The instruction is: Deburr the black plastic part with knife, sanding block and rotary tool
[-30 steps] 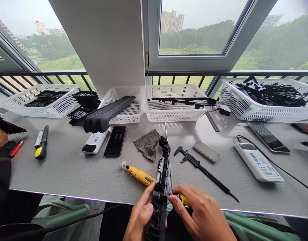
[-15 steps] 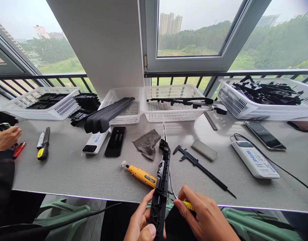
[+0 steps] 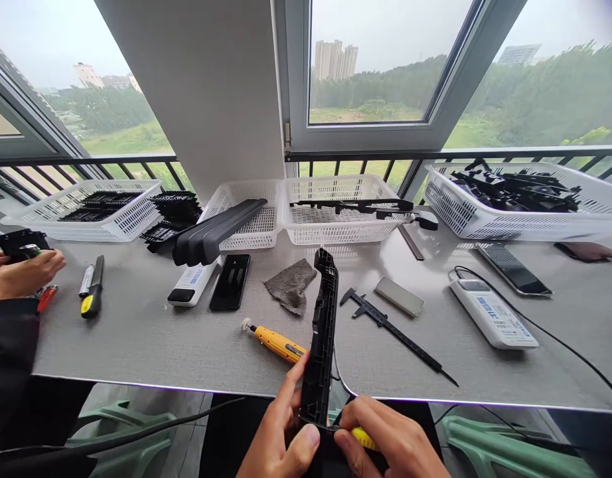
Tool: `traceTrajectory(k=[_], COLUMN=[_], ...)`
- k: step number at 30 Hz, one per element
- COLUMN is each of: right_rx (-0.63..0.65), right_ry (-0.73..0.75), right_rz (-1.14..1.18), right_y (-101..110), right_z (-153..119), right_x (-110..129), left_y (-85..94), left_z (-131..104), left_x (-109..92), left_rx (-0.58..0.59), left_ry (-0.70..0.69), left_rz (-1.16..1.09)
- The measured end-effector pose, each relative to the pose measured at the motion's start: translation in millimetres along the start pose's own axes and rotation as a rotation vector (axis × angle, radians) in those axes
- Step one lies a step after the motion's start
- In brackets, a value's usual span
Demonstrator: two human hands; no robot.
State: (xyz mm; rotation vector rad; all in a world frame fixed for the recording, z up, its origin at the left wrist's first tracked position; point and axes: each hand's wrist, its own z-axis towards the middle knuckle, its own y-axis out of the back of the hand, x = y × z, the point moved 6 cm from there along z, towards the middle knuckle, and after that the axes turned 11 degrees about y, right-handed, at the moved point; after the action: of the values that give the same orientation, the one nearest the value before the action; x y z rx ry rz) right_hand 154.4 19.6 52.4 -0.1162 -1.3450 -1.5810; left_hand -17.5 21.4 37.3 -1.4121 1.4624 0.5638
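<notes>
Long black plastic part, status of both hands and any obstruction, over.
Left hand gripping black part. Right hand at its near end, holding mostly hidden yellow object. Orange rotary tool close on the left, possible snag.

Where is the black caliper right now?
In the head view, the black caliper lies on the grey table, right of centre, just nearer the wearer than the flat silver-grey rectangular block.
</notes>
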Motion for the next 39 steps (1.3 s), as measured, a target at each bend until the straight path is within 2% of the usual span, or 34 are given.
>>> traceTrajectory(k=[6,14,16,18,20,22,27,32,34,39], right_rx=[0.081,0.148,0.112,0.001,-0.106,-0.155,-0.171,-0.103,-0.087,-0.217], right_ry=[0.033,-0.14,-0.199,-0.223,-0.235,-0.255,-0.27,-0.18,-0.137,-0.076], right_rz=[-0.011,0.08,0.119,0.16,0.193,0.213,0.191,0.086,0.065,0.04], right_y=[2.4,21.7,26.8,32.3,34.7,33.3,33.1,42.9,44.0,36.0], right_z=[8.1,17.6,14.0,8.9,3.7,1.0,10.2,29.1,33.4,30.8], right_x=[0.7,-8.5,-16.1,-23.4,-30.5,-38.2,-60.2,-80.1,-86.0,-96.0], left_y=[-2.2,2.6,6.3,10.0,12.9,15.9,20.5,16.7,11.4,12.4], left_z=[7.6,15.6,18.8,23.3,29.0,36.0,58.9,74.4,77.7,78.8], left_x=[-2.5,-9.3,-13.6,-18.8,-24.7,-30.3,-31.6,-34.4,-38.1,-38.6], left_rx=[-0.036,-0.113,-0.131,-0.137,-0.116,-0.086,-0.033,-0.157,-0.151,-0.063], left_ry=[-0.082,-0.135,-0.155,-0.177,-0.2,-0.217,-0.181,-0.215,-0.214,-0.169], left_rz=[0.042,0.005,-0.023,-0.036,-0.05,-0.069,-0.138,-0.178,-0.173,-0.237])
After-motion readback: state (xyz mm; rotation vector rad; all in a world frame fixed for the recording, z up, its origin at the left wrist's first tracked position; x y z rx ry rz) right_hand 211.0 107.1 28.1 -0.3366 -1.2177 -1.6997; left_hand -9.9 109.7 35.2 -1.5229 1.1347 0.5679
